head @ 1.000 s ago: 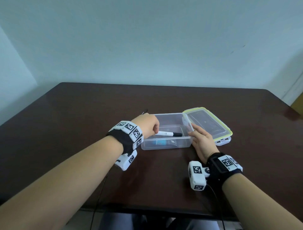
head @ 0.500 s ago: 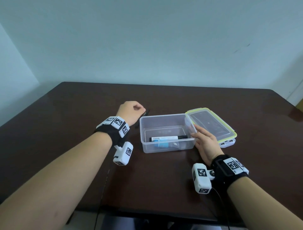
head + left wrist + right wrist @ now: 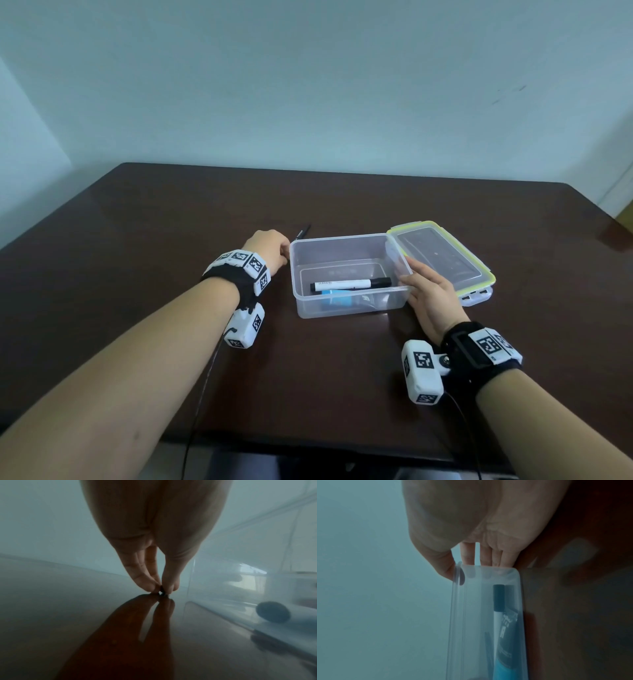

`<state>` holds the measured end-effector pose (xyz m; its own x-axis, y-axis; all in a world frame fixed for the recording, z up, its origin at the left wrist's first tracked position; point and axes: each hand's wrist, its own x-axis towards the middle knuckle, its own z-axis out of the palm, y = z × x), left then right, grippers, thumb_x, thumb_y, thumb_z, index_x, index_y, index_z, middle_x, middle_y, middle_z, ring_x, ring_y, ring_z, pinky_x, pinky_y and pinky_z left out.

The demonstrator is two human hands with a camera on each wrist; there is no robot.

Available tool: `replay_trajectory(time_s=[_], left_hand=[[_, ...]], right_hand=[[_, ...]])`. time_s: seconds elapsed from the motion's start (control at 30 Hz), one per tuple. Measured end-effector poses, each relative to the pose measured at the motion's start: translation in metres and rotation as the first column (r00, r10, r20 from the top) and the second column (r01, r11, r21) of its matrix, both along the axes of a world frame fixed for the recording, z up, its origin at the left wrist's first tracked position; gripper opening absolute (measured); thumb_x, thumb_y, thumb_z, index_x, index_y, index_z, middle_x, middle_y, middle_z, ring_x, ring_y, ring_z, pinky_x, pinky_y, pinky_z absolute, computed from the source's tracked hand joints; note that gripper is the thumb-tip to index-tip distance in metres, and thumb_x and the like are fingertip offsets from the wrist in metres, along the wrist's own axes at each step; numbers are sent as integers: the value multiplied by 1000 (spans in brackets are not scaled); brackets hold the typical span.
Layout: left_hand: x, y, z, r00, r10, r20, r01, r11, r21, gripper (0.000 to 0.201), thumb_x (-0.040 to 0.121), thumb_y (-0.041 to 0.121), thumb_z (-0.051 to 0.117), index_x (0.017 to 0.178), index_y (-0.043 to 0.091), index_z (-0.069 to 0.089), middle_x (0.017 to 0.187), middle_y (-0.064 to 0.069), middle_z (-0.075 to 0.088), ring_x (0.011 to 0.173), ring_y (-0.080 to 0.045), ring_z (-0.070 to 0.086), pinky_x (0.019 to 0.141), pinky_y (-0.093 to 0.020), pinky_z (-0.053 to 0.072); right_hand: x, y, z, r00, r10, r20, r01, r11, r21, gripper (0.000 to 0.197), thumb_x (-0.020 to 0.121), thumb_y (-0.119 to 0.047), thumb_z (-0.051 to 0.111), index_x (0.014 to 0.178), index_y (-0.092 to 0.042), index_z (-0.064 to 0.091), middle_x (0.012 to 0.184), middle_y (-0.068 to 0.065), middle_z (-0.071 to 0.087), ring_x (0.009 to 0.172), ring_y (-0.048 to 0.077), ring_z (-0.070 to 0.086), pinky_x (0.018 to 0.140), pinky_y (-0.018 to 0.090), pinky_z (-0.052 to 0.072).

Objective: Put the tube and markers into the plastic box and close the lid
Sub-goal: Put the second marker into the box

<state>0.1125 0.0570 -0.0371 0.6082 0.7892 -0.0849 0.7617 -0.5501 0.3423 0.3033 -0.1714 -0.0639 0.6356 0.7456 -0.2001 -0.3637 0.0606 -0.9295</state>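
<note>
A clear plastic box (image 3: 342, 310) stands open mid-table. Inside lie a white marker with a black cap (image 3: 346, 284) and, under it, a blue tube (image 3: 337, 297). The lid (image 3: 442, 255), edged yellow-green, lies flat against the box's right side. A thin black marker (image 3: 303, 234) lies on the table by the box's far left corner. My left hand (image 3: 270, 245) is down on it; in the left wrist view my thumb and fingertips (image 3: 150, 586) pinch its dark end (image 3: 162, 593). My right hand (image 3: 428, 294) rests with straight fingers against the box's right end wall (image 3: 471, 615), thumb at the rim.
The dark brown table (image 3: 171, 240) runs to a pale wall behind. Its front edge is close below my forearms. Cables hang from both wrist cameras over that edge.
My left hand let go of the white marker in the box, drew back left and came down on the black marker beside the box. The right hand stayed against the box.
</note>
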Motion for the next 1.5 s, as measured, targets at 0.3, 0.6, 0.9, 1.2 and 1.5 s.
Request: replay_trajectory(time_s=[0.3,0.6,0.9,1.2,1.5], left_hand=[[-31,5,11,856,300,420,-142,920,-366,17,87,-1,65,89,13,75,87,-10,73,80,-24,72,85,-34,59],[-34,-44,62,829,43,557,103,969,-227,19,88,8,68,96,21,80,89,3,77,79,-9,74,87,-23,54],[14,-75,47,956,-174,235,174,985,22,25,96,11,59,109,18,78,118,-3,72,105,-19,67,95,-25,47],[8,-55,39,966,-146,214,132,988,76,29,96,9,53,113,15,76,120,-4,72,110,-21,66,99,-29,48],[-15,-63,16,774,318,547,-133,927,-351,63,85,27,73,143,16,50,139,-6,58,122,-21,58,103,-35,45]], right_hand=[[-1,1,-1,1000,-6,-4,6,1000,-5,44,89,9,54,132,-2,60,123,23,66,106,28,65,95,35,51],[-4,-2,3,1000,-5,9,5,1000,24,38,89,10,53,120,-5,66,100,14,73,79,15,74,73,25,59],[-7,-5,5,1000,-4,18,3,999,33,33,89,10,52,107,-13,69,78,-2,79,69,8,74,59,19,56],[-5,-3,-1,1000,3,6,-4,998,59,32,89,9,56,112,-10,67,96,6,76,78,10,75,66,21,57],[0,0,-2,999,-35,-2,35,999,35,40,89,-9,70,127,-1,62,115,18,72,103,26,72,83,32,57]])
